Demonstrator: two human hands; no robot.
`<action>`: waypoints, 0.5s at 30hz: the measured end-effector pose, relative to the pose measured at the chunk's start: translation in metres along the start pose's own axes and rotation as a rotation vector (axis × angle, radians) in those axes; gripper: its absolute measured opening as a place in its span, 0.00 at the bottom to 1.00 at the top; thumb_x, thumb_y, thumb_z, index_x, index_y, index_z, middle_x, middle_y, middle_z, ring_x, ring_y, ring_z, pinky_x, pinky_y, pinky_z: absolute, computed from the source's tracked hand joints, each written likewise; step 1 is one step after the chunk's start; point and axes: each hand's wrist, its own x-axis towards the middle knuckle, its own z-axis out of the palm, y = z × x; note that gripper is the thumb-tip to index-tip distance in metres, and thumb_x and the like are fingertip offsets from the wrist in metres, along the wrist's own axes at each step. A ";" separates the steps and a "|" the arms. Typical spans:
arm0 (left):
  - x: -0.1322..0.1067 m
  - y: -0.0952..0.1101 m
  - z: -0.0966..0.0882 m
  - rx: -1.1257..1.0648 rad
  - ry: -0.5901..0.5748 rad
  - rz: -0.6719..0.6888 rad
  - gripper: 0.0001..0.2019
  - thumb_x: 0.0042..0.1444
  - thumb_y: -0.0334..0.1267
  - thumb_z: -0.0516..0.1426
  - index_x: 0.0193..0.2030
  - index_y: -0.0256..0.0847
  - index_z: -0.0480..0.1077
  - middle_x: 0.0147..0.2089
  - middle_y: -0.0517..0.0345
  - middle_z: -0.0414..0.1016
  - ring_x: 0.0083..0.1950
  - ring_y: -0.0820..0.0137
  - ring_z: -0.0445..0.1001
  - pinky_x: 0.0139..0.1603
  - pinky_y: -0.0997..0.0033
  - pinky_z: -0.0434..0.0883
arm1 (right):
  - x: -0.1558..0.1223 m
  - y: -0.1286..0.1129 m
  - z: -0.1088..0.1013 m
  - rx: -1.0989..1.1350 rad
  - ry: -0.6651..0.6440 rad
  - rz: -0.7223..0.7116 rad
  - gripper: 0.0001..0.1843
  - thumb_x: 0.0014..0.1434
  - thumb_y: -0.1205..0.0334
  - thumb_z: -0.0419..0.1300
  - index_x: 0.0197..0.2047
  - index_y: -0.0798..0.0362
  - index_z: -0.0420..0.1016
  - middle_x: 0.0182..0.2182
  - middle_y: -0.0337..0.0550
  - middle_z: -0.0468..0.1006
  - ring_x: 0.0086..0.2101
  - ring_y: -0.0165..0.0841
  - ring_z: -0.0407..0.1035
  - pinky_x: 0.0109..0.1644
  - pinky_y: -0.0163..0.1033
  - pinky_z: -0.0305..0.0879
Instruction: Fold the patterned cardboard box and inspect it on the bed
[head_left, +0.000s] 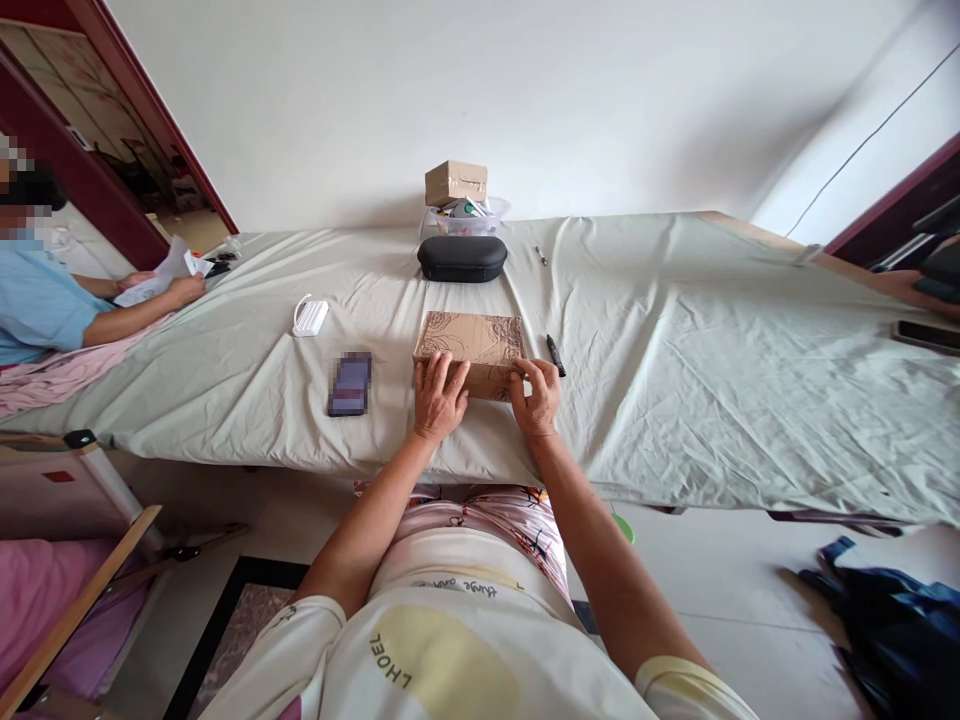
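Note:
A brown cardboard box [472, 336] with dark swirling line drawings on its top and front lies on the cloth-covered table in front of me. My left hand [439, 400] grips its front left side, fingers bent over the upper front edge. At the front right corner, my right hand [535, 396] holds the box with thumb and forefinger close together; whether a small piece sits between them is hidden. A black marker [555, 355] lies just right of the box, close beyond my right hand.
Behind the box stand a black zip case [462, 259] and a clear plastic basket [491, 222] with a smaller carton [456, 182] on top. A phone [350, 384] and a white strapped object [310, 317] lie left; a pen [541, 256] lies behind. Another person [45, 290] holds papers far left.

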 end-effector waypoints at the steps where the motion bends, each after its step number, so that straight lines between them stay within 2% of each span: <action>1: 0.000 -0.001 -0.002 -0.005 -0.002 -0.024 0.29 0.70 0.47 0.57 0.76 0.46 0.65 0.80 0.39 0.58 0.84 0.45 0.50 0.82 0.33 0.46 | -0.001 -0.002 0.000 0.026 -0.036 -0.020 0.17 0.72 0.53 0.53 0.56 0.47 0.78 0.44 0.50 0.78 0.44 0.40 0.75 0.50 0.50 0.78; 5: -0.002 -0.004 -0.007 -0.009 0.005 -0.090 0.44 0.62 0.66 0.62 0.77 0.41 0.62 0.84 0.31 0.42 0.84 0.35 0.40 0.79 0.25 0.46 | -0.008 -0.016 0.000 0.120 -0.252 -0.179 0.18 0.72 0.55 0.54 0.59 0.48 0.78 0.43 0.50 0.80 0.43 0.41 0.76 0.51 0.50 0.79; 7: -0.002 -0.006 -0.007 -0.029 0.005 -0.070 0.47 0.58 0.70 0.63 0.76 0.42 0.64 0.85 0.32 0.37 0.84 0.32 0.39 0.78 0.26 0.48 | -0.011 -0.022 0.003 0.160 -0.356 -0.270 0.20 0.72 0.54 0.55 0.61 0.49 0.77 0.45 0.52 0.81 0.45 0.42 0.76 0.52 0.52 0.79; 9: -0.003 -0.007 -0.006 -0.060 0.010 -0.028 0.46 0.58 0.70 0.62 0.74 0.42 0.65 0.85 0.34 0.37 0.84 0.33 0.40 0.78 0.29 0.51 | -0.013 -0.027 0.005 0.179 -0.414 -0.318 0.22 0.73 0.53 0.55 0.63 0.51 0.77 0.45 0.53 0.81 0.46 0.43 0.77 0.53 0.53 0.79; 12: -0.003 -0.009 -0.002 -0.110 0.036 0.010 0.43 0.61 0.67 0.62 0.74 0.40 0.65 0.85 0.33 0.38 0.85 0.37 0.39 0.79 0.32 0.53 | -0.012 -0.029 0.007 0.160 -0.399 -0.300 0.22 0.74 0.52 0.53 0.62 0.50 0.79 0.45 0.52 0.81 0.45 0.41 0.77 0.52 0.50 0.78; 15: -0.003 -0.009 0.000 -0.131 0.040 0.009 0.38 0.65 0.60 0.61 0.74 0.40 0.63 0.84 0.34 0.40 0.86 0.42 0.38 0.80 0.35 0.53 | -0.008 -0.023 0.007 0.091 -0.307 -0.211 0.20 0.75 0.53 0.53 0.60 0.49 0.81 0.43 0.51 0.81 0.44 0.40 0.77 0.53 0.49 0.77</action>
